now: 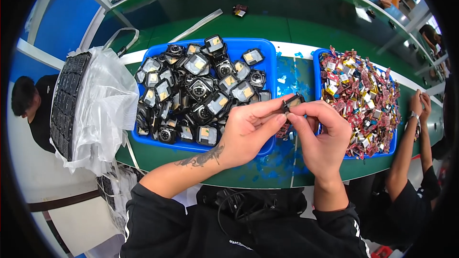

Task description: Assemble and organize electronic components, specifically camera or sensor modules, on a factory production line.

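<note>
Right now both my hands pinch one small black case [292,101] between them, my left hand [248,131] on its left end, my right hand [319,136] on the right; it lies crosswise, above the surface [267,169], between the two blue trays [267,67].

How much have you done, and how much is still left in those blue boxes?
Nothing in view shows finished pieces, so what is done cannot be told. In hand: the left hand and right hand pinch one small black square part between them over the green table. Left: the left blue tray is heaped with black parts, and the right blue tray is piled with small red and gold pieces.
</note>
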{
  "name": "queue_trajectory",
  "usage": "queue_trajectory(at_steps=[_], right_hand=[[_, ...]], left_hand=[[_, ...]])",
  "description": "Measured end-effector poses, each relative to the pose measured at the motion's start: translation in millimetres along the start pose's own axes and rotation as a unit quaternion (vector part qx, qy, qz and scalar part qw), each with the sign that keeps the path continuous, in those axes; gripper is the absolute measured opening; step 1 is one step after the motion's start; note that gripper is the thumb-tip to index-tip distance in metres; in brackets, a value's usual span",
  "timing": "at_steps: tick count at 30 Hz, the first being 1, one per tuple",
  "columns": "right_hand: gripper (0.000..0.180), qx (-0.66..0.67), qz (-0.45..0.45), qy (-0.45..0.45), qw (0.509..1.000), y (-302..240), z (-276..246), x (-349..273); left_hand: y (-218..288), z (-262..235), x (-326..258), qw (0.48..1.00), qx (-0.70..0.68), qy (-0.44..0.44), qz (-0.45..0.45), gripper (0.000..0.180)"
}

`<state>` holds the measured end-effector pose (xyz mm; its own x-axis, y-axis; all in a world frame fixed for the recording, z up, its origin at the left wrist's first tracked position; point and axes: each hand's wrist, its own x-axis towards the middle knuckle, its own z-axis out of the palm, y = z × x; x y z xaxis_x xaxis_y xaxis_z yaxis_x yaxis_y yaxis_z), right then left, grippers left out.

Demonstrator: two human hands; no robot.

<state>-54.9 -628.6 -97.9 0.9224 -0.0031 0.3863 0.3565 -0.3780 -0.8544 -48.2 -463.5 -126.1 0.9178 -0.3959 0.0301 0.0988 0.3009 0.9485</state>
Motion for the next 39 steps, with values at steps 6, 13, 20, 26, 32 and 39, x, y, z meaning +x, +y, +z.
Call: queue_trajectory(at_steps=[6,13,20,26,32,39], right_hand=[[0.012,-0.006,-0.002,-0.003,1.0,-0.9,0.3,1.2],[0.013,-0.019,-0.004,-0.024,1.0,2.3,-3.0,2.9],[0.037,-0.037,-0.036,0.026,0.998,-2.9,-8.5,2.7],[0.04,-0.03,-0.077,0.006,0.997,8.3,0.3,1.8],[0.039,-0.138,-0.219,-0.029,0.966,5.4,-0.1,-11.3],[0.027,0.289,0.118,-0.056,0.948,-6.5,-9.6,-11.0]], left_hand=[[1.2,2.6,-2.3,1.0,0.01,0.009,0.0,0.041],[-4.0,2.3,-4.7,0.999,0.032,0.008,0.035,0.039],[15.2,6.1,-8.8,0.995,0.1,-0.003,0.009,0.039],[11.0,9.4,-1.5,0.996,-0.019,0.083,0.018,0.036],[23.5,8.5,4.4,0.992,-0.08,0.092,0.017,0.036],[41.6,-4.0,-9.8,0.938,0.322,0.008,0.129,0.028]])
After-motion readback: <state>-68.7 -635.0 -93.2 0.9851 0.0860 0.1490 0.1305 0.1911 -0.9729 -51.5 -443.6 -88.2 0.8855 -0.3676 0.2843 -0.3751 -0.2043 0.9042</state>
